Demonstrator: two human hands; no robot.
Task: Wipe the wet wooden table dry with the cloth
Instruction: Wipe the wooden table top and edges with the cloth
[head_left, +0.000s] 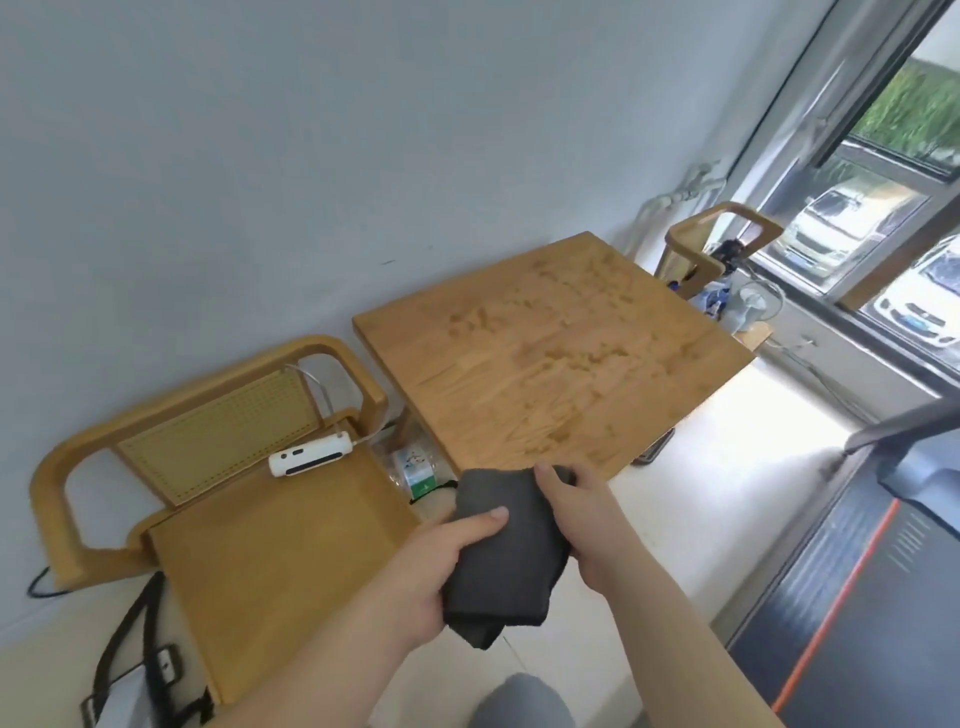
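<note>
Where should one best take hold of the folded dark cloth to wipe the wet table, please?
Probably across the middle of the cloth, from above, palm over its broad face, gripping round a long edge. It is folded into a thick oblong pad, held by the left hand and right hand at its sides, near the table.

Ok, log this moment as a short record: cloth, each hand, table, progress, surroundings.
cloth: dark grey, folded, held by the near corner of the table
left hand: grips the cloth's left side, thumb on top
right hand: grips the cloth's right edge, thumb on top
table: wooden, wet patches across much of the top
progress: wiping seems not yet begun
surroundings: wooden chair left of the table, white device on its seat; treadmill at right
</note>
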